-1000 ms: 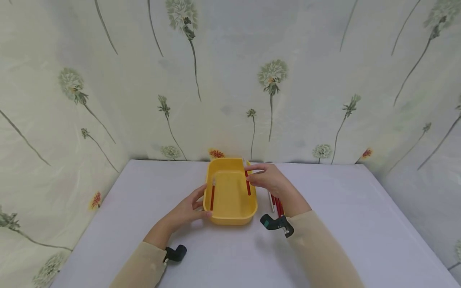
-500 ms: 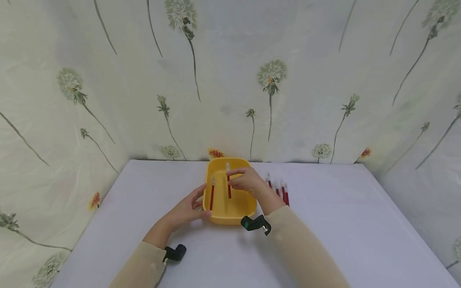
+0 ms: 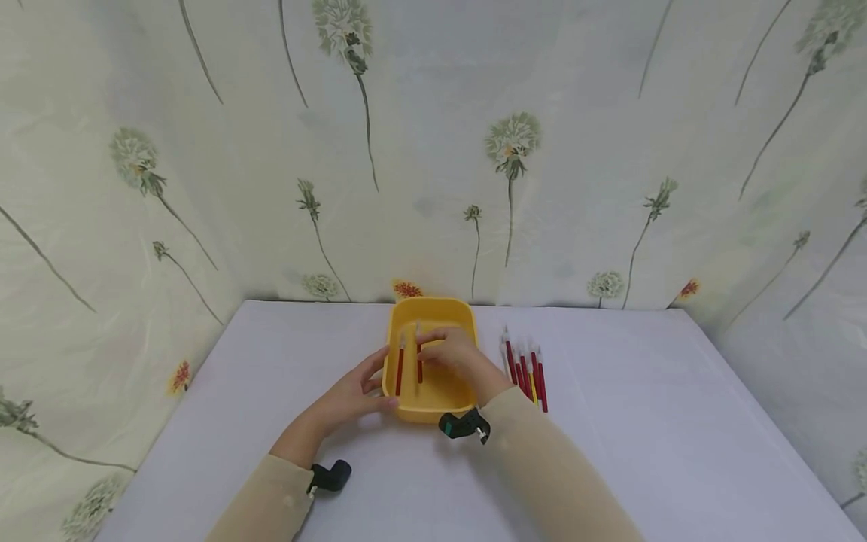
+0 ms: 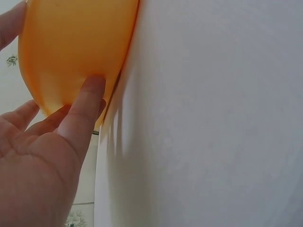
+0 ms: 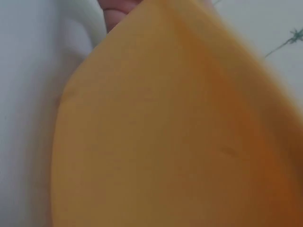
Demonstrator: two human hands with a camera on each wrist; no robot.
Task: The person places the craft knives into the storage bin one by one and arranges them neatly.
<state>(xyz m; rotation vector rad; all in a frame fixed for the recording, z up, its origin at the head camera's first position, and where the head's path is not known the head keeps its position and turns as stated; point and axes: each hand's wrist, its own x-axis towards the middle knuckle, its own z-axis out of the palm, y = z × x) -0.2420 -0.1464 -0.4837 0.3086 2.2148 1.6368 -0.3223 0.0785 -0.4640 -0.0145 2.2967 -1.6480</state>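
A yellow rectangular tray (image 3: pixel 433 415) stands at the middle of the table's far part. At its left side, my left hand (image 3: pixel 352 395) holds it, thumb by the front corner and fingers along the outer wall; the left wrist view shows fingertips against the orange-lit wall (image 4: pixel 75 38). Over the tray's inside, my right hand (image 3: pixel 460 360) pinches a slim red pen-like stick (image 3: pixel 420 370) with a pale end. To its left lies a similar red stick (image 3: pixel 400 373) in the tray. The tray's wall (image 5: pixel 132 132) fills most of the right wrist view, hiding the right fingers.
Right of the tray lies a loose bunch of similar slim sticks (image 3: pixel 524 373), mostly red, with a yellow one among them. A white-covered table (image 3: pixel 643 421) carries everything. Behind it hangs a curtain (image 3: pixel 433 150) printed with dandelions.
My right hand has carried the red stick leftward from the tray's right rim and lowered it beside the other stick. The bunch on the right has come into fuller view. My left hand stays put.
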